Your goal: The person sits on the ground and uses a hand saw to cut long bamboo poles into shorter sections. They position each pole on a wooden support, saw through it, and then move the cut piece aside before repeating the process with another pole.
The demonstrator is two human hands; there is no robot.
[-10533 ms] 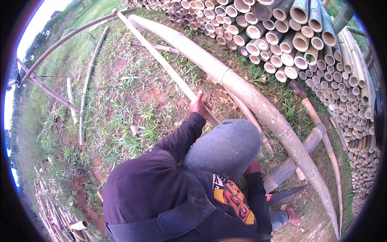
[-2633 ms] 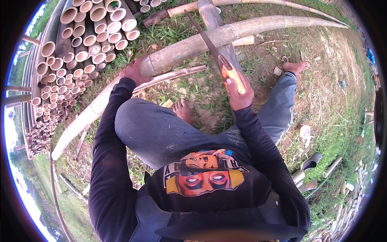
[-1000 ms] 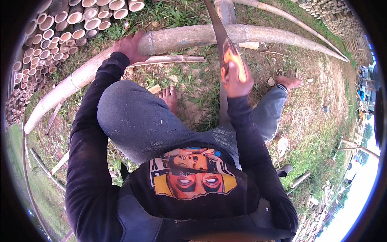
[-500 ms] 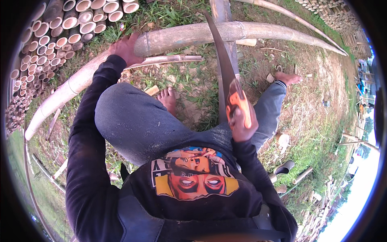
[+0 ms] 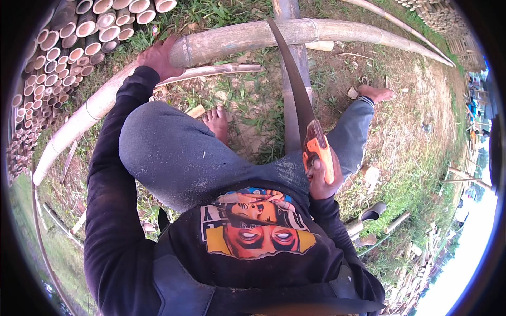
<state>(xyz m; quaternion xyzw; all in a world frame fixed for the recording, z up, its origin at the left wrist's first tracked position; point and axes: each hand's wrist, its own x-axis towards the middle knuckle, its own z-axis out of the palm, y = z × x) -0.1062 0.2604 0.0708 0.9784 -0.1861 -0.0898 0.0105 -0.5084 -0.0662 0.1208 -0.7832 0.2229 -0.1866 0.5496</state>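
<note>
Head camera: left of a weathered grey bamboo crosspiece [image 5: 293,116], the left hand [image 5: 158,58] clasps a thick, pale bamboo pole [image 5: 232,43] spanning it; the right hand [image 5: 322,176] clenches an orange-handled, dark-bladed metal handsaw [image 5: 302,97] above it. Should the pole roll, the blade could skip.

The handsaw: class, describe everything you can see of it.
The handsaw has an orange handle, gripped in the right hand, and a long, dark, metallic-looking blade that tapers away from the handle. The blade points forward, slanting slightly left, and crosses over the thick bamboo pole in this view. Whether it touches the pole cannot be told.
</note>
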